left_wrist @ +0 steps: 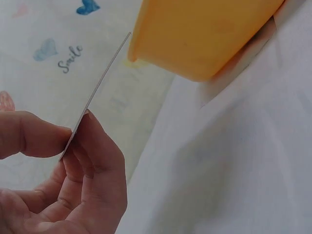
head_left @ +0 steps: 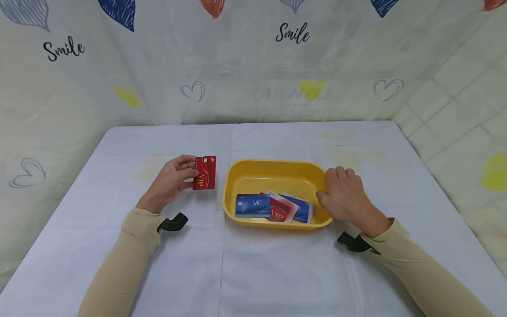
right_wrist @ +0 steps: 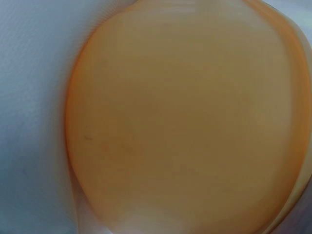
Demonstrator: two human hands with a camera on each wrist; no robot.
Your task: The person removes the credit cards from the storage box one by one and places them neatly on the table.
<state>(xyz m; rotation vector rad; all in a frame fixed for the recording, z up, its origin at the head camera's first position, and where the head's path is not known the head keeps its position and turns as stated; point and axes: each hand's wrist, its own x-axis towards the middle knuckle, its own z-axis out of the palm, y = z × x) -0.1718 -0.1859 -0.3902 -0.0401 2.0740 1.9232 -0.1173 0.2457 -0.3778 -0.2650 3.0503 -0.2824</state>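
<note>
Between thumb and fingers, my left hand (head_left: 171, 179) pinches a red VIP card (head_left: 204, 172), held up just left of the yellow plastic basket (head_left: 273, 164). The left wrist view shows that card (left_wrist: 95, 92) edge-on, the basket (left_wrist: 195, 39) beyond it. My right hand (head_left: 346, 196) grips the basket's right rim, thumb on the inner side. Inside the basket lie a blue VIP card (head_left: 252, 205), a red and pink card (head_left: 282, 208) and another blue card (head_left: 303, 210), overlapping along the near side. The basket's outer wall (right_wrist: 180, 117) fills the right wrist view, which hides the right hand.
A white cloth (head_left: 198, 264) covers the table under the basket. Behind it hangs a pale sheet (head_left: 245, 66) printed with hearts and "Smile". Dark wrist cameras stick out below the left cuff (head_left: 173, 222) and the right cuff (head_left: 354, 243).
</note>
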